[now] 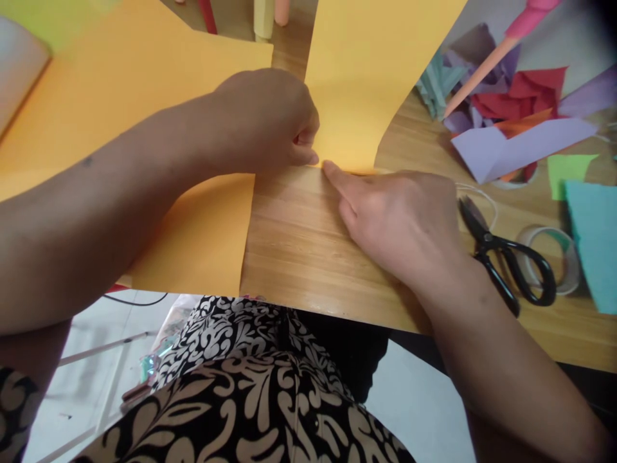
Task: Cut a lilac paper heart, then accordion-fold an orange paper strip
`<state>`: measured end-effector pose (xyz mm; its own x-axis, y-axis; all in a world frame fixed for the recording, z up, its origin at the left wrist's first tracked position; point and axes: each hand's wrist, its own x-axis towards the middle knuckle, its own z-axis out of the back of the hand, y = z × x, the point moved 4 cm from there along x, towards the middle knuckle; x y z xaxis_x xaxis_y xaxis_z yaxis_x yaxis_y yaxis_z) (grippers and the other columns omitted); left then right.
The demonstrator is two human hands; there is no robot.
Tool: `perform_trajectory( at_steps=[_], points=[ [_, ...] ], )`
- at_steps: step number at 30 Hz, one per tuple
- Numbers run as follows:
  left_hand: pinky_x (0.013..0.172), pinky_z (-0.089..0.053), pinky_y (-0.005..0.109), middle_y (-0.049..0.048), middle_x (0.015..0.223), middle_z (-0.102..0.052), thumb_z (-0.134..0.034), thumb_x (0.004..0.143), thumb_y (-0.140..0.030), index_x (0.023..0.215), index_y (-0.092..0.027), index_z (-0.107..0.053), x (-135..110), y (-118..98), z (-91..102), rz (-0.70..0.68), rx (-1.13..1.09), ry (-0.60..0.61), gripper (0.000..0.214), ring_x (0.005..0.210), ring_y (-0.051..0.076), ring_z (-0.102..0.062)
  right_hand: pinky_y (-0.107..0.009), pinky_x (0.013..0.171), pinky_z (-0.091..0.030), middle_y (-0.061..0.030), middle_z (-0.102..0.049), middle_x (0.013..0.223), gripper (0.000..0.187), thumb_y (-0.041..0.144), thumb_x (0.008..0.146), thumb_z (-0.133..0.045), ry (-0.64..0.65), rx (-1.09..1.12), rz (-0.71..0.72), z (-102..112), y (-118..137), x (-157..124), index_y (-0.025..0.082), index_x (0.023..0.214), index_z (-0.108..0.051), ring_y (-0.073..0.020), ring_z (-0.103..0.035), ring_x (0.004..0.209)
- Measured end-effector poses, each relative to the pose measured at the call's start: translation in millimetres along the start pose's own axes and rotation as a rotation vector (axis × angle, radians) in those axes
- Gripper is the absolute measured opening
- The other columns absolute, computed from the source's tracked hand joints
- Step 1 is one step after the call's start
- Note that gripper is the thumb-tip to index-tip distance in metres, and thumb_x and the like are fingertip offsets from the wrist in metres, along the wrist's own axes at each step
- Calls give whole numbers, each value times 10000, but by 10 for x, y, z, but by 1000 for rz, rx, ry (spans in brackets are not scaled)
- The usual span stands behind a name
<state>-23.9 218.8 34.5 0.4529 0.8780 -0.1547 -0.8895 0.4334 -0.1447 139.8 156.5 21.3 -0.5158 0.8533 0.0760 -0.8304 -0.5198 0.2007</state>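
A strip of yellow-orange paper (371, 71) rises from the table, its near edge bent along the wood. My left hand (272, 116) is closed at that edge's left end, thumb and curled fingers on the paper. From the right, my right hand (402, 215) presses its index fingertip on the same edge, close to the left thumb; its other fingers are folded under and partly hidden. Beneath my left forearm lies a larger yellow-orange sheet (202, 238). Black-handled scissors (501, 247) rest just right of my right hand.
A tape roll (571, 263) sits beside the scissors, near a turquoise paper piece (595, 244). Purple, red and orange paper scraps (525, 141) pile up at the back right, with a pink-and-orange stick (491, 67) above them. The wooden table's (299, 257) front edge is close to my body.
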Motion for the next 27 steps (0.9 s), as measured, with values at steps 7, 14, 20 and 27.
perform_trajectory(
  at_steps=[7, 14, 20, 27],
  points=[
    [742, -379, 313, 6, 659, -512, -587, 856, -413, 735, -169, -654, -6, 51, -2, 17, 11, 10, 281, 695, 133, -484, -343, 601, -395, -34, -533, 501, 358, 432, 966, -452, -17, 142, -18, 136, -105, -99, 246, 1139, -704, -247, -618, 627],
    [722, -368, 310, 11, 630, -498, -582, 863, -428, 713, -195, -639, -11, 83, 14, 38, 39, 64, 283, 700, 153, -493, -328, 480, -178, -46, -450, 437, 311, 367, 885, -528, 164, -437, -54, 227, -136, -177, 273, 1114, -715, -219, -417, 387],
    [657, -290, 318, 22, 647, -508, -598, 867, -433, 689, -204, -598, -24, 102, 32, 40, 28, 65, 290, 665, 167, -471, -358, 535, -232, -95, -601, 603, 321, 460, 943, -464, 81, -340, -210, 377, -281, -116, 294, 892, -734, -295, -587, 583],
    [599, -219, 288, 12, 643, -507, -583, 861, -402, 697, -202, -615, -36, 75, 40, 10, 38, 42, 260, 581, 140, -381, -413, 857, -460, -77, -703, 1164, 235, 322, 985, -508, -115, 9, 53, 331, -161, -6, 291, 1097, -712, -309, -636, 1098]
  ],
)
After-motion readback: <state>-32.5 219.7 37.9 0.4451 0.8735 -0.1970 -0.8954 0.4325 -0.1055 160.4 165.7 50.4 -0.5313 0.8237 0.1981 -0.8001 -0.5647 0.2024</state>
